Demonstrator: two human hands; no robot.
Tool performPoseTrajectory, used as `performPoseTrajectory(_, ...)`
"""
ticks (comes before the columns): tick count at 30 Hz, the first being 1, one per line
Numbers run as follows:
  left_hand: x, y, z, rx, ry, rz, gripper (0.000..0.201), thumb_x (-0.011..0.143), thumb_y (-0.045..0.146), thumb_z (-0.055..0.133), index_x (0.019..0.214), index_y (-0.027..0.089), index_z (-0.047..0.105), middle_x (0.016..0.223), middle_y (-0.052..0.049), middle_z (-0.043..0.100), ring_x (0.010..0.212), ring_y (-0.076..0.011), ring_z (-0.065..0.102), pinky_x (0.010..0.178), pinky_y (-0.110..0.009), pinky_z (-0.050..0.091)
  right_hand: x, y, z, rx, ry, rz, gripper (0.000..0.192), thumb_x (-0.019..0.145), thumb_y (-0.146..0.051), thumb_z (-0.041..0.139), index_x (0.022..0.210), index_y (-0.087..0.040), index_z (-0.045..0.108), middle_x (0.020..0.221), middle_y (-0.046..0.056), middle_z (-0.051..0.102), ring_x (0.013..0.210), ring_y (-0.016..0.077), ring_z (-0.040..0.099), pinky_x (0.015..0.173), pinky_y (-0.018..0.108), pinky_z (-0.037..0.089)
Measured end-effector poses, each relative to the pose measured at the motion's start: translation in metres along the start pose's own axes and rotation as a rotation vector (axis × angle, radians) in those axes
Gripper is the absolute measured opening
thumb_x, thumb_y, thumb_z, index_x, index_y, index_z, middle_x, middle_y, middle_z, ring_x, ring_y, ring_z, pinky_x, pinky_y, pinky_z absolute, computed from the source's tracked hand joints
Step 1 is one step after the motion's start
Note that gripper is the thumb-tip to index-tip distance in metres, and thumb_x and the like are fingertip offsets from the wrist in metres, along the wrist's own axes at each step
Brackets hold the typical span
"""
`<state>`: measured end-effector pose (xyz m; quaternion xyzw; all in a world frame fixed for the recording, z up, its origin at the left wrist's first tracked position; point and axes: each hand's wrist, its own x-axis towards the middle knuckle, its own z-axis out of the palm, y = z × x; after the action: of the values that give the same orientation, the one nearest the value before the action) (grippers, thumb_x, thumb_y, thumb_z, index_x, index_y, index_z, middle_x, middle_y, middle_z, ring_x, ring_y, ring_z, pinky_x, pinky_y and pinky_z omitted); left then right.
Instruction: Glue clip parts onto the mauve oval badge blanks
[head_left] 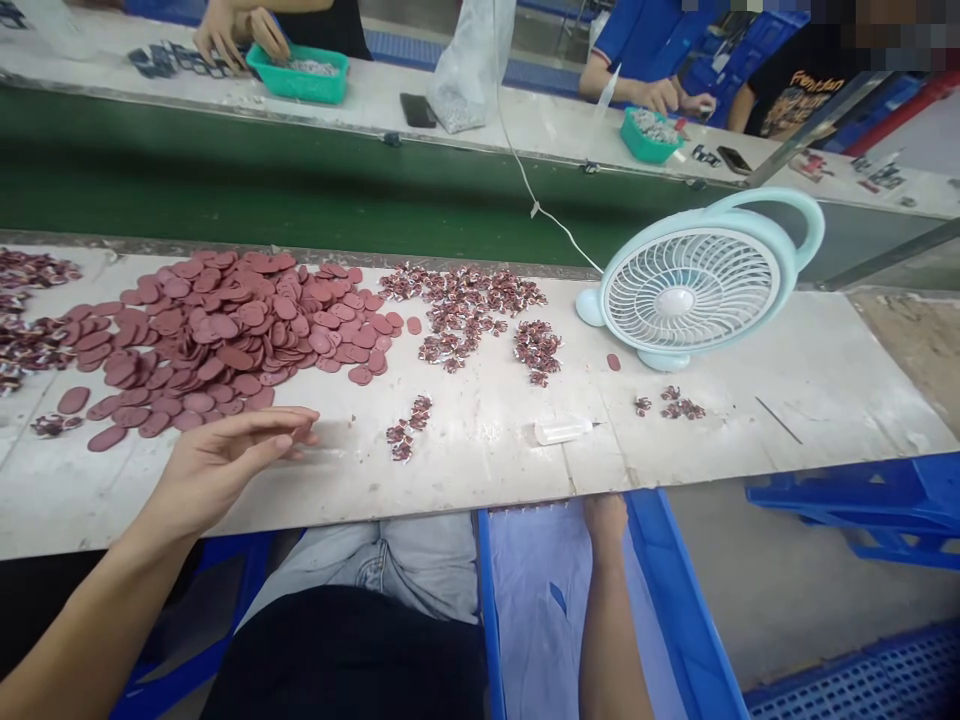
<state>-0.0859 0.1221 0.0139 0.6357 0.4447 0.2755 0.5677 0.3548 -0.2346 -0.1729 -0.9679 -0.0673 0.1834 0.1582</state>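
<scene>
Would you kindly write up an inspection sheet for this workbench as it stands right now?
Surface: pale, scuffed table, stained in places.
Job's things: big heap of dark red oval pieces on the left; scattered small printed pieces mid-table, a few near the left hand.
Clutter: small clear applicator bottle lying flat; thin needle-like rod; pale blue desk fan.
Hands: left hand open, hovering above the table beside the ovals, holding nothing; right hand at the table's near edge, fingers hidden.
Cables: white cord running across the green conveyor belt.
Surroundings: other people's hands at teal trays opposite; blue crate below.
</scene>
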Motion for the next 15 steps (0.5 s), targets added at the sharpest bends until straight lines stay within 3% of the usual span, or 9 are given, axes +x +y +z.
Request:
performPoseTrajectory(6,0.002,0.000,0.002,-0.054,0.009,-0.053,0.033,0.077,0.045,0.092,0.100,0.023,0.084,0.124,-0.009,0.081,0.099,-0.0257,0.080,0.077,-0.031,0.071,-0.001,-0.008,-0.003,0.059,0.026,0.057,0.040,0.095,-0.045,0.071,0.127,-0.023,0.069,0.136,0.008,0.071,0.123,0.0250,0.068,0.105,0.052,0.060)
performPoseTrajectory(10,0.000,0.003,0.000,-0.081,0.029,-0.087,0.038,0.074,0.048,0.093,0.100,0.022,0.084,0.122,-0.011,0.082,0.096,-0.0258,0.080,0.075,-0.031,0.070,-0.009,-0.013,-0.016,0.180,0.098,0.107,0.035,0.093,-0.046,0.072,0.117,-0.020,0.071,0.125,0.007,0.074,0.114,0.0224,0.070,0.099,0.048,0.062)
performPoseTrajectory(13,-0.005,0.005,-0.006,-0.124,0.069,-0.117,0.038,0.071,0.048,0.094,0.097,0.022,0.084,0.118,-0.011,0.083,0.099,-0.0274,0.079,0.075,-0.032,0.070,-0.037,-0.023,-0.034,0.335,0.228,0.135,0.034,0.095,-0.050,0.068,0.105,-0.018,0.070,0.102,0.003,0.075,0.094,0.0183,0.072,0.086,0.041,0.063)
performPoseTrajectory(15,-0.012,0.006,-0.007,-0.198,0.092,-0.187,0.036,0.072,0.046,0.094,0.097,0.023,0.084,0.117,-0.009,0.084,0.094,-0.0253,0.079,0.074,-0.031,0.069,-0.069,-0.037,-0.048,0.471,0.338,0.112,0.039,0.099,-0.055,0.056,0.108,-0.019,0.066,0.088,0.000,0.070,0.079,0.0167,0.070,0.075,0.037,0.062)
